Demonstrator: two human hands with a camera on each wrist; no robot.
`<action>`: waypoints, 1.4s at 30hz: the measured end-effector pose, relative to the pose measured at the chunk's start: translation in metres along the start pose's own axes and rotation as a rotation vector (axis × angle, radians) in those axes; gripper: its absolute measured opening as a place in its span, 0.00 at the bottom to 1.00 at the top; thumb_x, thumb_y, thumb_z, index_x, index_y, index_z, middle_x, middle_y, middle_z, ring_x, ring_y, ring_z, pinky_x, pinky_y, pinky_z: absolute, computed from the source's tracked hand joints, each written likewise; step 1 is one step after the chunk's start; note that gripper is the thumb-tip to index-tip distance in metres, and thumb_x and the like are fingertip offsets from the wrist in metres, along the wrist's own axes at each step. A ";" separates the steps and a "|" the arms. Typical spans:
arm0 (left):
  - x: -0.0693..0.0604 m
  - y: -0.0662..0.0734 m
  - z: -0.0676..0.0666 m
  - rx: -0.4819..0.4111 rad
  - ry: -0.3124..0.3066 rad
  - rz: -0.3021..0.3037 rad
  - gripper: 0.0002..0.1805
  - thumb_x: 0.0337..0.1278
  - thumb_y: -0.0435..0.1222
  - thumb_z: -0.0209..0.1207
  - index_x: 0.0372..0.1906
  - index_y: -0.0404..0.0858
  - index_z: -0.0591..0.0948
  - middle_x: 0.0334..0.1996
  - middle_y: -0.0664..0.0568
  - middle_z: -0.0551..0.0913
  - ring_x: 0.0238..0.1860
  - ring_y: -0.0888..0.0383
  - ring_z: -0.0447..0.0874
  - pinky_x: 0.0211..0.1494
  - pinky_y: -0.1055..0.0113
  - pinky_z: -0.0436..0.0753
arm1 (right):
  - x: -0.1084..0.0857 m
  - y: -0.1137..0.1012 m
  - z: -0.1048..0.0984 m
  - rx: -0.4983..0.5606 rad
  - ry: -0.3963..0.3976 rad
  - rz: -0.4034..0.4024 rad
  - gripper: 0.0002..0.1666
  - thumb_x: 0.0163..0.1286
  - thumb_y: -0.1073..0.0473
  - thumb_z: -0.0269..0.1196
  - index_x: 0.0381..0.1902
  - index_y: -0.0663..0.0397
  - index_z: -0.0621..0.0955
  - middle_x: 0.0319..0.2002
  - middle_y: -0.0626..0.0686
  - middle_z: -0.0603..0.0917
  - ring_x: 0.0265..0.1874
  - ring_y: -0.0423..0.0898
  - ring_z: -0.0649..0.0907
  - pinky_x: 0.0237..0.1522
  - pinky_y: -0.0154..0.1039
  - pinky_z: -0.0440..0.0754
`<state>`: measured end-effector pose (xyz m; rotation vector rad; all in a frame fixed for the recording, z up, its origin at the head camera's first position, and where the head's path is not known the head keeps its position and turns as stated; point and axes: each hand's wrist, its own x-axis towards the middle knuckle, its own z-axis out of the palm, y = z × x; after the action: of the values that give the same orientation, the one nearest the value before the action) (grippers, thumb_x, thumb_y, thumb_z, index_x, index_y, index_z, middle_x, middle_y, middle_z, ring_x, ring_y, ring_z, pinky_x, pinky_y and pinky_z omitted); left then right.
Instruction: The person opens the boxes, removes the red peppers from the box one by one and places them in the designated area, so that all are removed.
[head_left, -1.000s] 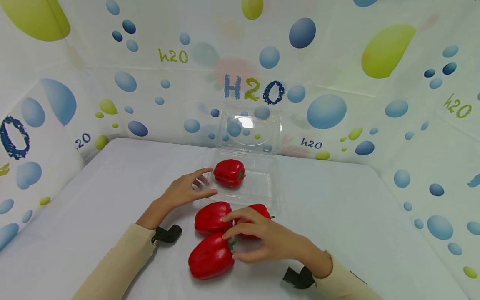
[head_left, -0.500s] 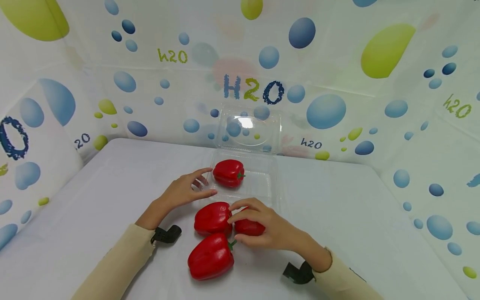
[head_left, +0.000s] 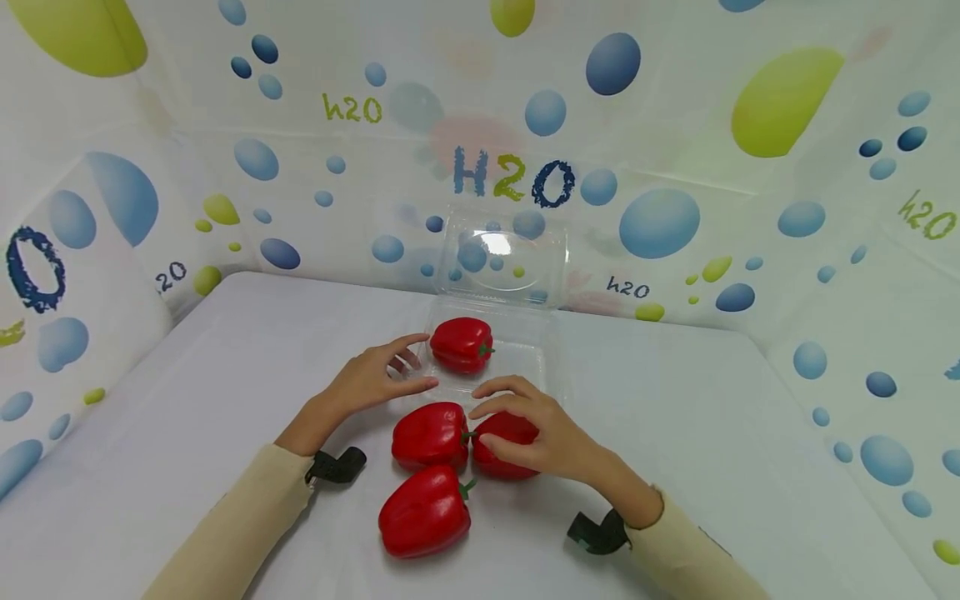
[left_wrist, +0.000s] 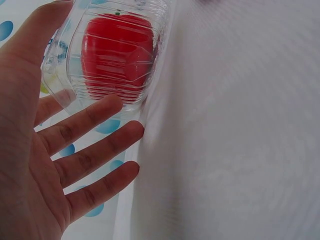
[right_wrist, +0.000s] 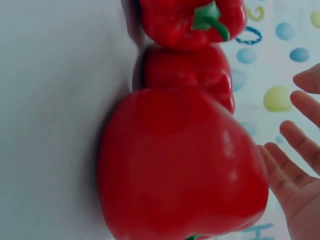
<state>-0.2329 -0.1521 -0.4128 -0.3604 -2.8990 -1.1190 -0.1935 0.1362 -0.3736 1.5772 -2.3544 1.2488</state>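
In the head view, a red bell pepper (head_left: 462, 345) lies in the left half of a clear plastic clamshell box (head_left: 517, 367), its lid raised. My left hand (head_left: 367, 377) rests at the box's left side with fingers spread. Three more red bell peppers lie in front of the box: a left one (head_left: 427, 437), a front one (head_left: 422, 518) and a right one (head_left: 504, 461). My right hand (head_left: 547, 429) arches over the right pepper, partly hiding it, fingers loosely bent and thumb in front. Whether it touches is unclear. In the right wrist view, that pepper (right_wrist: 180, 165) fills the centre.
A white cloth (head_left: 720, 458) covers the table. Behind it hangs a sheet (head_left: 360, 192) printed with blue and green dots and "H2O". The raised lid (head_left: 502, 254) stands against this sheet. Each wrist carries a black camera mount, such as the right mount (head_left: 600, 533).
My right hand has shifted away from the front pepper, further from me and slightly right, over the right pepper. My left hand has stayed beside the box.
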 end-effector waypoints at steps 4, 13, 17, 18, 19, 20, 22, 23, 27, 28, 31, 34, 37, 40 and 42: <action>0.000 0.000 -0.002 0.008 -0.002 0.001 0.45 0.48 0.59 0.66 0.72 0.50 0.65 0.52 0.47 0.81 0.52 0.48 0.80 0.41 0.58 0.86 | 0.003 0.008 -0.001 0.009 0.035 -0.006 0.22 0.55 0.67 0.69 0.50 0.52 0.81 0.57 0.56 0.76 0.58 0.51 0.74 0.46 0.51 0.85; 0.001 0.001 -0.003 0.016 -0.005 0.008 0.44 0.48 0.60 0.65 0.71 0.51 0.66 0.50 0.48 0.82 0.51 0.49 0.80 0.41 0.60 0.85 | 0.006 0.025 -0.003 0.042 0.084 -0.038 0.20 0.57 0.71 0.67 0.49 0.56 0.81 0.53 0.59 0.78 0.53 0.51 0.77 0.47 0.49 0.84; 0.001 0.003 -0.001 0.005 -0.013 0.018 0.44 0.49 0.59 0.65 0.71 0.50 0.66 0.50 0.48 0.82 0.51 0.49 0.80 0.39 0.61 0.85 | 0.006 0.033 -0.005 0.032 0.106 -0.043 0.21 0.55 0.76 0.66 0.47 0.60 0.81 0.51 0.61 0.78 0.51 0.51 0.78 0.46 0.45 0.85; 0.001 0.003 -0.001 0.003 -0.013 0.019 0.44 0.49 0.59 0.65 0.71 0.50 0.66 0.50 0.48 0.82 0.51 0.49 0.80 0.38 0.62 0.85 | 0.007 0.035 -0.006 0.029 0.111 -0.043 0.21 0.54 0.77 0.66 0.46 0.61 0.80 0.51 0.62 0.78 0.50 0.52 0.78 0.45 0.46 0.85; 0.001 0.003 0.000 0.001 -0.013 0.020 0.44 0.49 0.59 0.65 0.71 0.50 0.66 0.50 0.48 0.82 0.51 0.49 0.80 0.39 0.62 0.85 | 0.007 0.037 -0.007 0.031 0.114 -0.042 0.21 0.53 0.79 0.66 0.46 0.63 0.80 0.50 0.63 0.78 0.50 0.53 0.78 0.45 0.47 0.85; 0.000 0.003 0.000 0.001 -0.010 0.021 0.44 0.49 0.60 0.65 0.71 0.50 0.66 0.50 0.48 0.82 0.51 0.49 0.80 0.39 0.62 0.85 | 0.008 0.039 -0.008 0.030 0.114 -0.041 0.20 0.53 0.79 0.65 0.45 0.64 0.80 0.50 0.63 0.78 0.50 0.54 0.78 0.45 0.49 0.85; 0.000 0.002 0.000 -0.001 -0.004 0.016 0.44 0.48 0.60 0.65 0.71 0.50 0.66 0.50 0.49 0.82 0.51 0.50 0.80 0.40 0.61 0.85 | 0.009 0.042 -0.010 0.033 0.118 -0.036 0.20 0.53 0.80 0.65 0.45 0.65 0.80 0.49 0.64 0.78 0.49 0.54 0.78 0.44 0.51 0.85; 0.000 0.002 0.000 -0.001 0.000 0.017 0.44 0.48 0.60 0.65 0.71 0.50 0.66 0.50 0.49 0.82 0.51 0.50 0.80 0.40 0.60 0.85 | 0.010 0.042 -0.011 0.035 0.118 -0.032 0.20 0.53 0.80 0.65 0.45 0.65 0.80 0.49 0.64 0.78 0.49 0.54 0.78 0.44 0.50 0.85; -0.001 0.001 -0.001 -0.001 0.003 0.015 0.44 0.48 0.60 0.65 0.71 0.51 0.66 0.50 0.49 0.82 0.51 0.50 0.80 0.42 0.59 0.85 | 0.012 0.046 -0.014 0.053 0.129 -0.010 0.19 0.56 0.79 0.64 0.46 0.63 0.81 0.49 0.64 0.78 0.50 0.50 0.78 0.46 0.40 0.85; -0.001 0.001 -0.001 0.000 0.003 0.016 0.44 0.48 0.60 0.65 0.71 0.51 0.66 0.50 0.49 0.82 0.51 0.50 0.80 0.42 0.59 0.85 | 0.012 0.047 -0.014 0.064 0.132 -0.002 0.18 0.58 0.78 0.63 0.46 0.63 0.81 0.49 0.64 0.78 0.50 0.49 0.78 0.46 0.38 0.84; -0.001 0.001 -0.001 -0.004 -0.001 0.016 0.44 0.49 0.60 0.65 0.71 0.50 0.66 0.50 0.49 0.82 0.51 0.49 0.80 0.41 0.60 0.85 | 0.012 0.051 -0.015 0.110 0.137 0.017 0.15 0.61 0.76 0.62 0.46 0.63 0.81 0.50 0.66 0.78 0.51 0.48 0.78 0.47 0.37 0.84; -0.001 0.000 -0.001 -0.004 -0.001 0.015 0.44 0.48 0.59 0.65 0.71 0.50 0.66 0.50 0.48 0.82 0.51 0.49 0.80 0.40 0.61 0.85 | 0.012 0.056 -0.015 0.144 0.137 0.044 0.14 0.63 0.75 0.62 0.47 0.63 0.81 0.50 0.67 0.77 0.52 0.47 0.78 0.49 0.38 0.83; -0.002 0.001 -0.001 0.001 0.001 0.015 0.44 0.48 0.60 0.65 0.71 0.50 0.66 0.50 0.48 0.82 0.51 0.49 0.80 0.40 0.60 0.85 | 0.012 0.061 -0.015 0.153 0.137 0.068 0.14 0.64 0.74 0.61 0.48 0.64 0.80 0.50 0.68 0.77 0.52 0.47 0.78 0.49 0.39 0.83; -0.002 0.002 -0.002 0.001 0.002 0.016 0.45 0.48 0.60 0.65 0.71 0.49 0.66 0.50 0.48 0.82 0.51 0.49 0.80 0.40 0.60 0.86 | 0.014 0.063 -0.015 0.157 0.134 0.086 0.14 0.64 0.74 0.61 0.48 0.65 0.80 0.51 0.69 0.77 0.52 0.48 0.78 0.50 0.40 0.83; -0.002 0.002 -0.002 0.000 0.002 0.016 0.45 0.48 0.60 0.65 0.71 0.50 0.66 0.50 0.48 0.82 0.51 0.49 0.80 0.40 0.60 0.85 | 0.016 0.063 -0.015 0.161 0.128 0.092 0.14 0.64 0.74 0.61 0.48 0.64 0.80 0.51 0.69 0.77 0.53 0.49 0.77 0.50 0.41 0.83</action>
<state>-0.2307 -0.1526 -0.4101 -0.3815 -2.8894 -1.1172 -0.2567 0.1438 -0.3932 1.3947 -2.3235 1.5451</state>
